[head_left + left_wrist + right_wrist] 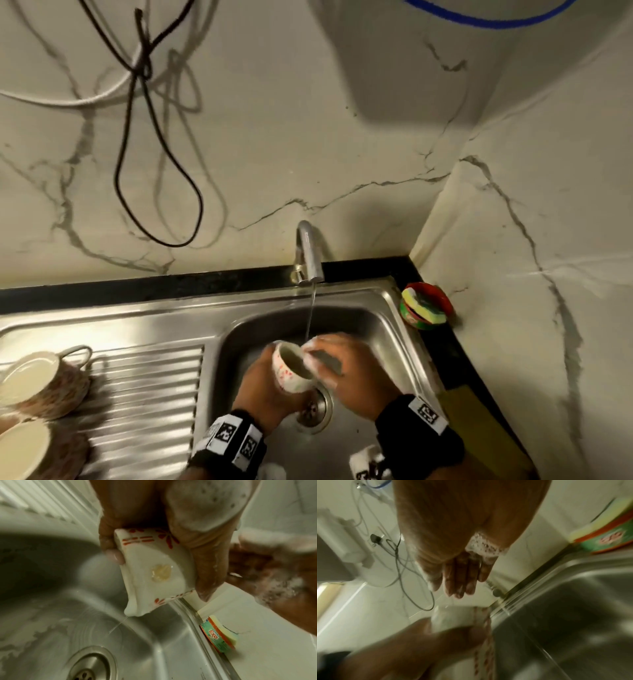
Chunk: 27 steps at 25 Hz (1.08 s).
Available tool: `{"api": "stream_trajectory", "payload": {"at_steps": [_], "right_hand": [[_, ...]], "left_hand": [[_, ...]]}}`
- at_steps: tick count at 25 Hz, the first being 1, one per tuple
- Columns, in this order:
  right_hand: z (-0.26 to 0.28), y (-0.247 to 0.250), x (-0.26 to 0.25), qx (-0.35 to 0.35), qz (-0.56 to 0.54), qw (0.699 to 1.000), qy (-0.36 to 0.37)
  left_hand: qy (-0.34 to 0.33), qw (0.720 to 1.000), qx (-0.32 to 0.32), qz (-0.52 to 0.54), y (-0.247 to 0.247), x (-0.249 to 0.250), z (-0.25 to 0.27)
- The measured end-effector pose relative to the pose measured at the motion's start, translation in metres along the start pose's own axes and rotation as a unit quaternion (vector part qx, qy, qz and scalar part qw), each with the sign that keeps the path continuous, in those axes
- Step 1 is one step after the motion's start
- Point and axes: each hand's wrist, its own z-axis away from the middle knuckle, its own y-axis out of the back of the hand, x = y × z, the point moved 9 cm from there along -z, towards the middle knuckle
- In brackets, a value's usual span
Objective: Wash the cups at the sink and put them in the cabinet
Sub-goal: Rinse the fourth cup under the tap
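Cup: you are holding the white cup with red marks over the sink basin, tilted, mouth facing the tap side.
Left hand: your left hand is gripping it — fingers curled round the wall and base.
Right hand: your right hand is soapy, fingers straight, touching the rim.
Tap: the tap is running — a thin stream is falling by the cup.
Other cups: two cups are lying on the ribbed drainer, left.
Soap tub: sitting on the surface corner.
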Motion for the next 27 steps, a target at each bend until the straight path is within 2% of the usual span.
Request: {"api": "stream_trajectory", "payload": {"at_steps": [2, 3, 6, 8, 10, 12, 14, 16, 18, 23, 25, 27], "right_hand": [[0.001, -0.051, -0.011, -0.079, 0.007, 0.996, -0.034], [0.001, -0.065, -0.005, -0.088, 0.008, 0.994, -0.070], [-0.003, -0.067, 0.006, -0.049, -0.088, 0.980, -0.170], [-0.009, -0.056, 0.009, -0.012, -0.173, 0.963, -0.208], [-0.016, -0.049, 0.023, 0.023, -0.247, 0.935, -0.253], [-0.024, -0.045, 0.045, 0.066, -0.354, 0.885, -0.296], [-0.033, -0.045, 0.063, 0.114, -0.497, 0.792, -0.336], [-0.043, -0.053, 0.076, 0.148, -0.601, 0.689, -0.376], [-0.051, -0.069, 0.086, 0.154, -0.647, 0.623, -0.411], [-0.049, -0.107, 0.099, 0.139, -0.709, 0.518, -0.458], [-0.045, -0.110, 0.098, 0.122, -0.718, 0.509, -0.460], [-0.043, -0.109, 0.100, 0.099, -0.720, 0.519, -0.450]], "left_hand": [[-0.033, 0.998, -0.029, -0.036, 0.007, 0.000, -0.006], [-0.047, 0.997, -0.033, -0.058, 0.011, -0.001, -0.010], [-0.087, 0.990, -0.036, -0.109, 0.026, 0.002, -0.019], [-0.110, 0.991, -0.035, -0.071, 0.035, 0.004, -0.025], [-0.124, 0.992, 0.000, -0.019, 0.045, 0.003, -0.031], [-0.108, 0.993, 0.030, 0.045, 0.045, -0.002, -0.039], [-0.090, 0.991, 0.054, 0.085, 0.040, 0.005, -0.048], [-0.106, 0.989, 0.089, 0.044, 0.039, 0.025, -0.059], [-0.129, 0.985, 0.098, -0.057, 0.033, 0.048, -0.068], [-0.117, 0.967, 0.040, -0.220, -0.002, 0.063, -0.089], [-0.139, 0.956, 0.009, -0.256, -0.017, 0.064, -0.094], [-0.117, 0.962, -0.016, -0.247, -0.021, 0.060, -0.103]]}}
